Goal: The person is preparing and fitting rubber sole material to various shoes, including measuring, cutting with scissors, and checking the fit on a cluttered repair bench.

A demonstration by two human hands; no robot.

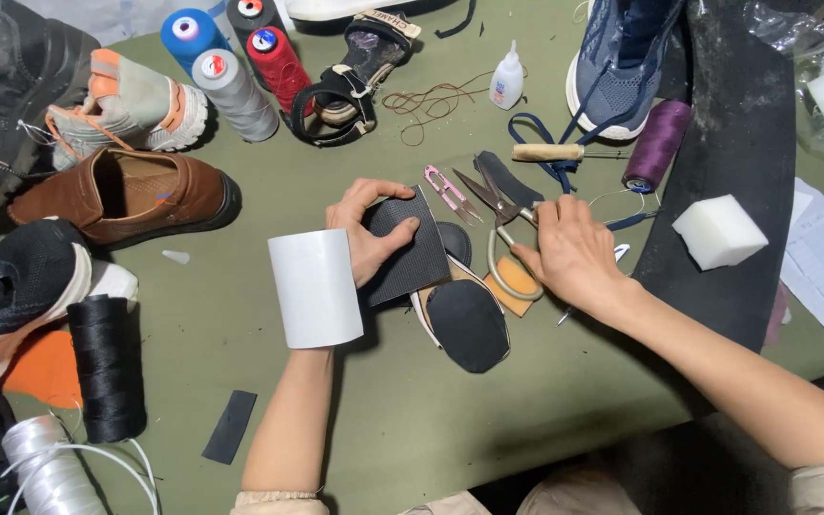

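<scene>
Dark textured rubber sheet (pixel 410 250), squarish, mid-worktop (pixel 431 420), pinched by left hand (pixel 366 234). Right hand (pixel 569 253) gripping scissors (pixel 500 215) handles. Sheet's left part hidden under thumb; shoe sole (pixel 467 322) partly overlapped.

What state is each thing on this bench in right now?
Left hand: gripping the black textured rubber sheet.
Right hand: on the metal scissors, blades open.
White glue bottle: upright, capped.
Brown leather shoe: upright, empty.
Black thread spool: lying down.
</scene>
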